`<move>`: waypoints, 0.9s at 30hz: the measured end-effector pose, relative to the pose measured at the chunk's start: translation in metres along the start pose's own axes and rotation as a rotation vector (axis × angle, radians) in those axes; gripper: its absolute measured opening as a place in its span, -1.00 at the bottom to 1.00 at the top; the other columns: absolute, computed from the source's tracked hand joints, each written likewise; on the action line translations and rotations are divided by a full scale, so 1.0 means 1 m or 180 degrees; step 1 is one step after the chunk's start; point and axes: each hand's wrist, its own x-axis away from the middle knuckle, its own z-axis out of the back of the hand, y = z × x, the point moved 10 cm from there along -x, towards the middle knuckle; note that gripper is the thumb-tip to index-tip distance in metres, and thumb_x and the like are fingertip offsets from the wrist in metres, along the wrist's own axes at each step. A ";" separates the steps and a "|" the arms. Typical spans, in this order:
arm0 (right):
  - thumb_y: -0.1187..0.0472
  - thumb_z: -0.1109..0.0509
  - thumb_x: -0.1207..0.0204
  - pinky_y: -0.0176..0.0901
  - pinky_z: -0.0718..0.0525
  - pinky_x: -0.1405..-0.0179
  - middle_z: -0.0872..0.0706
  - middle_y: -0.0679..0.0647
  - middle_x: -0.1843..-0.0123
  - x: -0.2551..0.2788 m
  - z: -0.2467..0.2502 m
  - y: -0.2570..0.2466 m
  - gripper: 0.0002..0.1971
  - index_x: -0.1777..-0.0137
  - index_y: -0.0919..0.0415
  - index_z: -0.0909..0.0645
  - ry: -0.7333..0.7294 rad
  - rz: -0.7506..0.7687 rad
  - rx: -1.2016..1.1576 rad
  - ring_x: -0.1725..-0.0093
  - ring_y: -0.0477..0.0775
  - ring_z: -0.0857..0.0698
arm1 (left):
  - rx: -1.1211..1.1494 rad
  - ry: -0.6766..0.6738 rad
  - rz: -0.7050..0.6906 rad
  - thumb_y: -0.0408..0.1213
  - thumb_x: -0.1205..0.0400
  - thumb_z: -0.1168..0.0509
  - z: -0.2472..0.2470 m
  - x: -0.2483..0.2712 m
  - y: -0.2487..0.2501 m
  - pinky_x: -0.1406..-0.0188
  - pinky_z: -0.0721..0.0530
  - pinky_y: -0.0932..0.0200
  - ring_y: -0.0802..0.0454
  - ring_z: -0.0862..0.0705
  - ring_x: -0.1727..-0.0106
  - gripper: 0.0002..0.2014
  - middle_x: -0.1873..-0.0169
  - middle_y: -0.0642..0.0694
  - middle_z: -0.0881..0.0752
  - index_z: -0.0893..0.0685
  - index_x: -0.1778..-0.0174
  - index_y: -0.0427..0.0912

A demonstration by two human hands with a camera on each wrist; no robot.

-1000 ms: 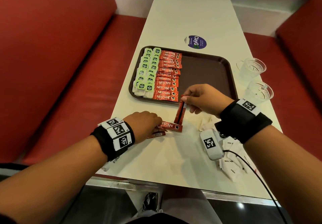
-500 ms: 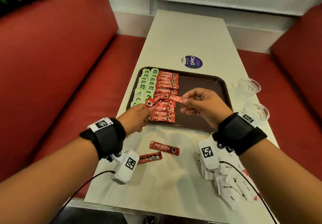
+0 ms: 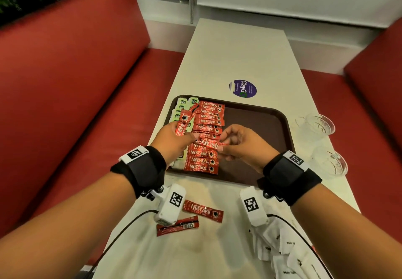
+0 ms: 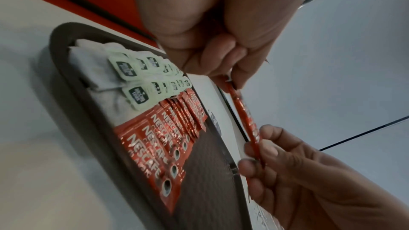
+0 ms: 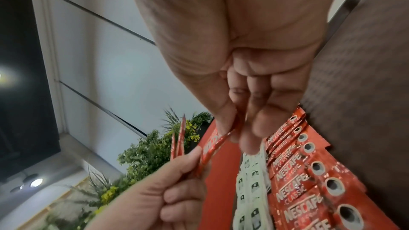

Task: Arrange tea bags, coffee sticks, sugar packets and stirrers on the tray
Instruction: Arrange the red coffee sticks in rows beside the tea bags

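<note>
Both hands are raised over the near left part of the dark brown plastic tray (image 3: pixel 256 124), which lies on the long cream table (image 3: pixel 235 57) between red bench seats (image 3: pixel 82 78). The left hand (image 3: pixel 174 141) grips a small bunch of red foil coffee sticks (image 3: pixel 183 122) that fan upward out of its fist; the exact count cannot be told, though the right wrist view shows at least 2 tips standing above its fingers. Between the hands runs 1 more red coffee stick (image 4: pixel 244 113): the left thumb and fingers pinch one end and the right hand (image 3: pixel 241 146) pinches the other end between thumb and forefinger, its remaining fingers curled. On the tray, a column of red coffee sticks (image 3: pixel 206 144) printed with white lettering lies in an overlapping row, and just left of it sit 2 columns of white tea bags with pale green tags (image 4: pixel 132 83), against the tray's left rim. On the table near the person, 2 loose red coffee sticks (image 3: pixel 203 210) lie apart from the tray, one face up and one face down. White paper sugar packets (image 3: pixel 282 254) are heaped at the near right edge. 2 clear plastic cups (image 3: pixel 319 126) stand right of the tray, and a round purple sticker (image 3: pixel 242 88) is on the table beyond it.
</note>
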 end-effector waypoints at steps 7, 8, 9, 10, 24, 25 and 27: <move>0.10 -0.51 -0.49 0.08 -0.69 0.19 -0.70 0.15 0.32 -0.031 -0.005 -0.026 -0.82 0.07 0.22 -0.73 0.0266 0.0413 0.1379 0.34 0.10 -0.64 | -0.0748 0.0037 -0.0293 0.22 -0.32 -0.52 -0.013 -0.023 0.027 -0.20 -0.68 -0.24 -0.13 -0.74 -0.10 -0.28 -0.12 -0.11 -0.75 -0.57 -0.32 -0.08; 0.13 -0.52 -0.48 0.08 -0.68 0.23 -0.70 0.20 0.33 -0.034 0.000 -0.028 -0.82 0.06 0.25 -0.73 0.0381 0.0426 0.1207 0.36 0.08 -0.62 | -0.0617 0.0003 -0.0315 0.30 -0.26 -0.51 -0.016 -0.025 0.029 -0.21 -0.66 -0.35 -0.22 -0.73 -0.16 -0.21 -0.15 -0.15 -0.75 -0.58 -0.33 -0.08; 0.16 -0.52 -0.48 0.06 -0.67 0.29 -0.71 0.28 0.30 -0.036 0.004 -0.029 -0.80 0.03 0.29 -0.72 0.0457 0.0411 0.0932 0.37 0.07 -0.61 | -0.0490 -0.0033 -0.0320 0.34 -0.24 -0.52 -0.018 -0.027 0.028 -0.20 -0.64 -0.41 -0.28 -0.72 -0.18 -0.18 -0.15 -0.18 -0.76 -0.59 -0.32 -0.08; 0.20 -0.51 -0.49 -0.03 -0.64 0.38 -0.71 0.33 0.28 -0.037 0.006 -0.028 -0.78 -0.01 0.35 -0.69 0.0479 0.0377 0.0578 0.38 0.06 -0.61 | -0.0393 -0.0093 -0.0308 0.35 -0.22 -0.54 -0.021 -0.027 0.028 -0.19 -0.64 -0.43 -0.30 -0.72 -0.18 -0.16 -0.14 -0.19 -0.76 -0.60 -0.32 -0.08; 0.25 -0.49 -0.51 -0.37 -0.50 0.51 -0.62 0.04 0.47 -0.032 0.035 0.008 -0.86 0.19 0.32 -0.66 0.0355 -0.0075 -0.0067 0.50 -0.12 -0.52 | -0.0868 -0.0350 -0.0315 -0.16 -0.46 -0.56 -0.010 -0.028 0.011 -0.02 -0.67 -0.08 0.17 -0.75 0.17 -0.61 0.05 -0.07 -0.77 -0.62 -0.15 -0.12; 0.25 -0.50 -0.50 -0.37 -0.48 0.53 -0.61 0.05 0.49 -0.032 0.033 0.014 -0.84 0.17 0.37 -0.68 0.0210 -0.0212 0.0081 0.52 -0.11 -0.49 | -0.0940 -0.0377 -0.0338 -0.19 -0.47 -0.55 -0.009 -0.029 0.011 0.11 -0.67 0.03 0.29 -0.70 0.31 -0.68 0.10 -0.05 -0.78 -0.63 -0.08 -0.08; 0.28 -0.49 -0.51 -0.36 -0.46 0.53 -0.62 0.08 0.47 -0.032 0.030 0.026 -0.83 0.14 0.44 -0.69 0.0066 -0.0485 0.0074 0.53 -0.11 -0.50 | -0.0927 -0.0348 -0.0257 -0.17 -0.46 -0.55 -0.005 -0.030 0.009 0.36 -0.58 0.19 0.30 -0.65 0.41 -0.68 0.14 -0.01 -0.77 -0.63 -0.06 -0.08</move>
